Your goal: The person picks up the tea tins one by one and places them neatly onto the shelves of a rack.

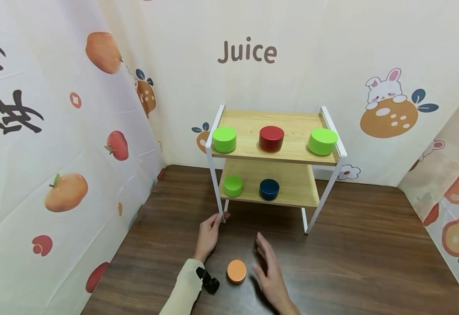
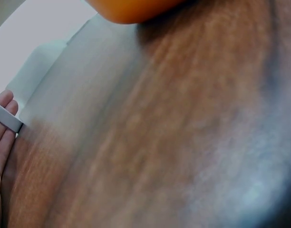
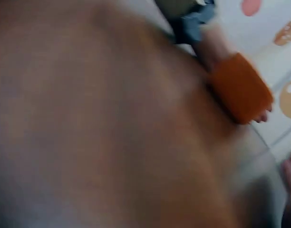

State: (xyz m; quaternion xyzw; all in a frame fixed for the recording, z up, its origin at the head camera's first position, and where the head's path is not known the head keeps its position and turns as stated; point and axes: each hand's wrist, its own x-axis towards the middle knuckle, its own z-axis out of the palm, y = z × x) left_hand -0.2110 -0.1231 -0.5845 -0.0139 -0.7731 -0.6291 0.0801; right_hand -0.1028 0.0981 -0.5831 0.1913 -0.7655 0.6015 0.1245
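My left hand (image 1: 207, 236) is at the foot of the front left leg (image 1: 215, 192) of a two-tier shelf and holds it. Its fingertips show behind the white leg (image 2: 6, 116) in the left wrist view; the thumb is hidden there. An orange cylinder (image 1: 236, 271) stands on the table between both hands; the left wrist view catches its lower edge (image 2: 136, 12). My right hand (image 1: 270, 278) hovers just right of that cylinder, holding nothing, its fingers extended towards the shelf. The right wrist view shows the orange cylinder (image 3: 241, 89) in front of my left hand.
Two green cylinders (image 1: 224, 140) flank a red cylinder (image 1: 271, 139) on the upper board (image 1: 245, 120). The lower board (image 1: 292, 175) carries a green cylinder (image 1: 233, 186) and a dark blue cylinder (image 1: 269, 189). Printed cloth (image 1: 174, 78) surrounds the brown table (image 1: 363, 245).
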